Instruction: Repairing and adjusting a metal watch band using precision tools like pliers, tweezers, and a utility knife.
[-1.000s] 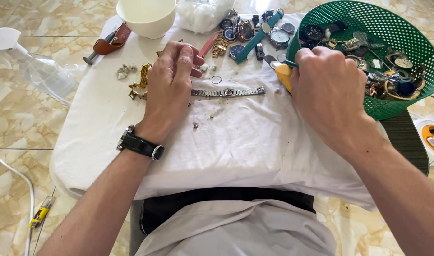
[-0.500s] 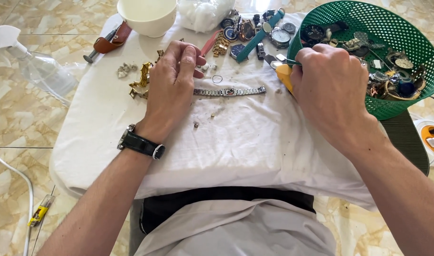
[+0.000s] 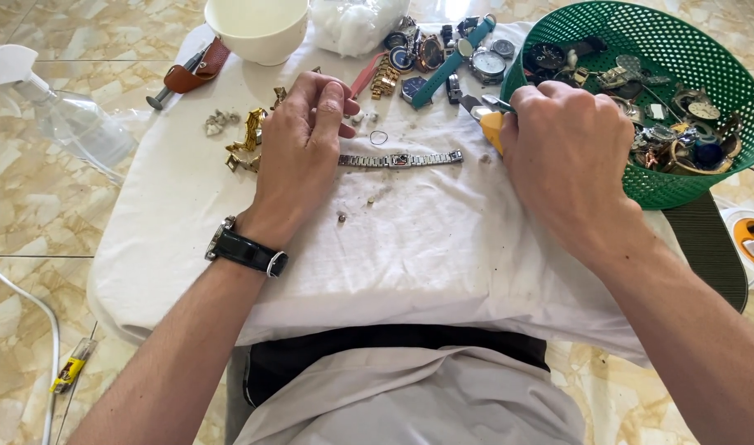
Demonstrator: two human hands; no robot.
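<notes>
- We have a silver metal watch bracelet (image 3: pixel 400 159) lying flat and stretched out across the white cloth (image 3: pixel 410 247) that covers the surface, between our two hands.
- Our left hand (image 3: pixel 299 152) rests on the cloth at the bracelet's left end, covering that end; the fingers are curled together and look pinched on something small, though we cannot tell what, or whether it is the bracelet's end link.
- Our right hand (image 3: pixel 566 156) sits just past the bracelet's right end, its grip closed around a yellow-handled tool (image 3: pixel 491 124) whose metal tip points away from us toward the pile of watches (image 3: pixel 443 53).
- We judge the step in hand to be work on the bracelet's links: a small ring (image 3: pixel 379 138) and a few tiny loose bits (image 3: pixel 369 200) lie on the cloth near it.
- The next move, as we read it, calls for bringing the tool tip down to the bracelet while the left hand pins it steady; the parts are small, so a slip could scatter them.
- Around us: a green mesh basket (image 3: pixel 707 177) of watch parts touching the right hand's far side, gold-coloured bracelet pieces (image 3: pixel 247 144) beside the left hand, a white bowl (image 3: pixel 260 29) at the top, a clear spray bottle (image 3: pixel 60 115) on the floor at left.
- A black-strapped wristwatch (image 3: pixel 245 251) sits on our left wrist.
</notes>
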